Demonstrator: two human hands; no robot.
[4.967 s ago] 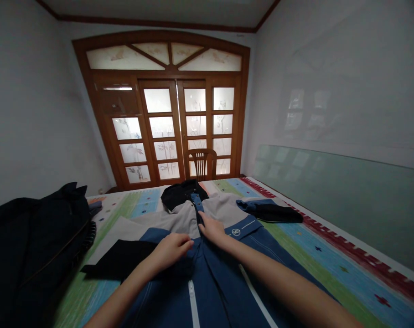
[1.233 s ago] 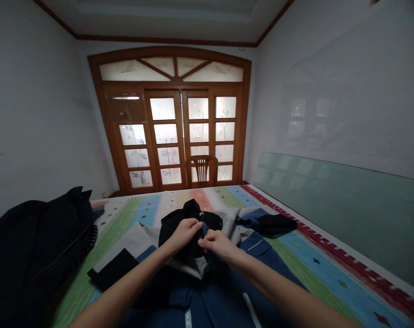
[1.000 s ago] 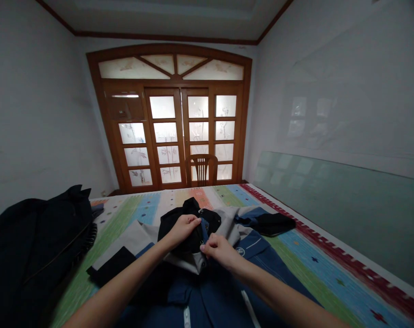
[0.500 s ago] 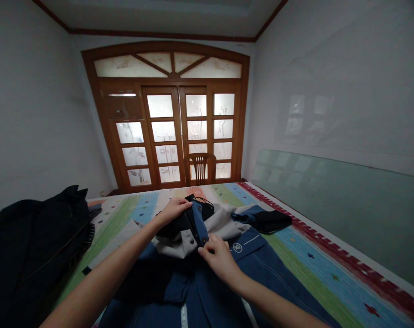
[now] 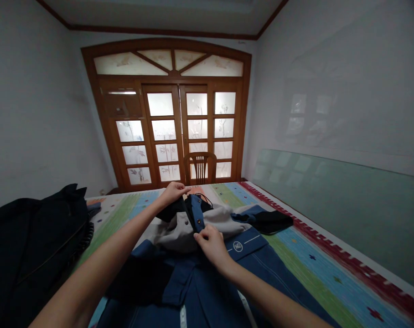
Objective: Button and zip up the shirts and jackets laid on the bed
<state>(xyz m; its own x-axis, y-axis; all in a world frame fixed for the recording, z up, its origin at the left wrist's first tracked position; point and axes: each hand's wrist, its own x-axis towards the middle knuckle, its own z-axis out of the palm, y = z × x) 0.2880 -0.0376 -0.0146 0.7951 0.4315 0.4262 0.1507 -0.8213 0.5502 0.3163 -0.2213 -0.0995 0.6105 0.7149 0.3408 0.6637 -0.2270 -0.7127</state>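
A blue, grey and black jacket (image 5: 224, 217) lies spread on the table, with a round white emblem on its blue chest. Near the collar my left hand (image 5: 173, 193) is closed in a pinch on the upper end of the jacket's dark front edge. Lower on the same front opening, my right hand (image 5: 212, 243) pinches the fabric beside the blue snap placket (image 5: 197, 210). A dark strip runs taut between both hands; whether it is a zipper I cannot tell. The grey flap left of it carries a dark snap. A black-cuffed sleeve (image 5: 270, 221) stretches out to the right.
A dark garment (image 5: 36, 232) is heaped at the left. Striped, colourful cloth (image 5: 316, 246) covers the table. Behind the far edge stands a wooden chair (image 5: 200, 166), before wooden glazed doors (image 5: 174, 127). A pale glass panel (image 5: 337, 196) leans along the right wall.
My left hand has lifted up and to the left, pulling the dark edge away from the blue placket. My right hand has shifted slightly left and up. The grey flap has turned.
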